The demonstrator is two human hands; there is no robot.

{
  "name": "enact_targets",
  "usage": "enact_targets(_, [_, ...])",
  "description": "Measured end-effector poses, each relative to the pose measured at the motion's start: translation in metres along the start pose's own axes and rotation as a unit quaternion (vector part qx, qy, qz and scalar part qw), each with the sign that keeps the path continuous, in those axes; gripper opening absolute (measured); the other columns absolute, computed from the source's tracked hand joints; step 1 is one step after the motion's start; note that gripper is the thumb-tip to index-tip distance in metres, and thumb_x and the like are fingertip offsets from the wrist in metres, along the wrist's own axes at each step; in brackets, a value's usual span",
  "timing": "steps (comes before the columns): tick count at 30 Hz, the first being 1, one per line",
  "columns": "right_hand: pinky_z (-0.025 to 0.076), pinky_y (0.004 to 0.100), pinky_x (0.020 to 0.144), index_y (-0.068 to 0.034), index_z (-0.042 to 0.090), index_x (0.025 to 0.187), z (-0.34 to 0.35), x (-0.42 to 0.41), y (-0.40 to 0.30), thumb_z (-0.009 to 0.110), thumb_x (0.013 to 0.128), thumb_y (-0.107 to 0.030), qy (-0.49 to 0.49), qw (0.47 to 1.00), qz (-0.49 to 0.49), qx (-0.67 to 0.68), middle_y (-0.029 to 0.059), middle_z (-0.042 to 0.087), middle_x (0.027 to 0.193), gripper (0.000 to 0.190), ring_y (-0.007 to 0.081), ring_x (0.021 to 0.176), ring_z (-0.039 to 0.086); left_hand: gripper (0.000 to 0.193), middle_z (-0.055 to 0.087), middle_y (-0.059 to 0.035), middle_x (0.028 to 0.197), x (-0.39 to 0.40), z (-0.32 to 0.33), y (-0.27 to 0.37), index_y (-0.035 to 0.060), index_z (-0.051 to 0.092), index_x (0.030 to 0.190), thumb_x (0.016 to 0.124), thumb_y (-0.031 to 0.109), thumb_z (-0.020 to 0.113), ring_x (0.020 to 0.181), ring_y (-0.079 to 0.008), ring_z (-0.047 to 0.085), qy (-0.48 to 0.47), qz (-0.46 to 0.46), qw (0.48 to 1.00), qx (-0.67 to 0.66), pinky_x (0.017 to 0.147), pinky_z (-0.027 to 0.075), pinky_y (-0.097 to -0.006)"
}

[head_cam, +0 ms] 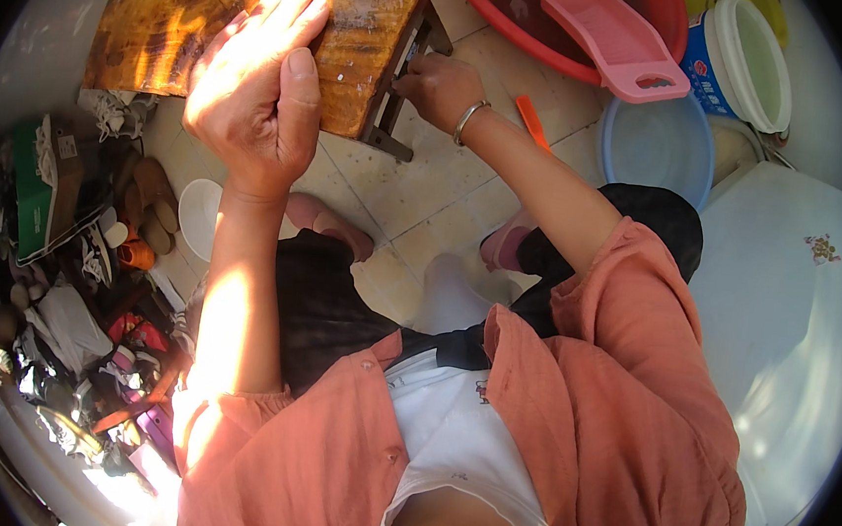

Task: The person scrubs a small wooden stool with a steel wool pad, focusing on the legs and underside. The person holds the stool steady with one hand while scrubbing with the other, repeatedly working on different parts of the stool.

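Note:
A low wooden table [357, 43] with a worn, varnished top stands before me. My left hand [256, 94] is over the top and its near edge, flat, fingers stretched forward and thumb alongside. Strong sunlight washes out its fingers; I see nothing held in it, and whether it presses on the wood is unclear. At the table's right side, my right hand [442, 90], with a bracelet [469, 122] at the wrist, has its fingers curled at the dark under-frame [390, 112]. The fingertips are partly hidden, so a grip on the frame or a small thing cannot be confirmed.
A pink scoop-like tray [609, 40] lies across a red basin [555, 69]. Nearby are a blue basin [656, 144], a bucket [740, 73] and an orange plastic strip [532, 123]. A white panel [782, 291] flanks my right; shoes [152, 197] and clutter crowd my left.

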State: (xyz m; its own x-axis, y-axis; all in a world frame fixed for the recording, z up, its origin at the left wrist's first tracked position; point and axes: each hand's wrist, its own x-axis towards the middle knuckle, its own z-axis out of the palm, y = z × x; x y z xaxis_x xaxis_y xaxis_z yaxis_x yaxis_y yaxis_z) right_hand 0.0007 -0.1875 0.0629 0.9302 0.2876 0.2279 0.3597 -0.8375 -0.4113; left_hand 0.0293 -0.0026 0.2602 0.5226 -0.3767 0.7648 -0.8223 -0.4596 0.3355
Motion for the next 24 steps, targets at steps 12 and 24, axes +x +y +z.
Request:
enact_targets(12, [0.056, 0.0420, 0.068, -0.023, 0.078, 0.084, 0.008, -0.005, 0.000, 0.069, 0.080, -0.018, 0.006, 1.000, -0.010, 0.026, 0.0025, 0.066, 0.086, 0.010, 0.0240, 0.088, 0.068, 0.025, 0.076, -0.0129, 0.101, 0.001, 0.003, 0.001, 0.0021, 0.078, 0.100, 0.087, 0.007, 0.057, 0.105, -0.0255, 0.072, 0.009, 0.000, 1.000, 0.005, 0.099, 0.049, -0.0376])
enact_targets(24, [0.055, 0.0405, 0.067, -0.025, 0.078, 0.089, 0.008, 0.003, 0.004, 0.067, 0.082, -0.016, 0.061, 0.997, 0.044, -0.016, 0.0020, 0.067, 0.089, 0.016, 0.0233, 0.084, 0.067, 0.025, 0.077, -0.0125, 0.101, 0.000, 0.004, -0.002, 0.0016, 0.078, 0.099, 0.087, 0.008, 0.058, 0.104, -0.0252, 0.073, 0.018, 0.014, 1.000, -0.005, 0.097, 0.050, -0.0366])
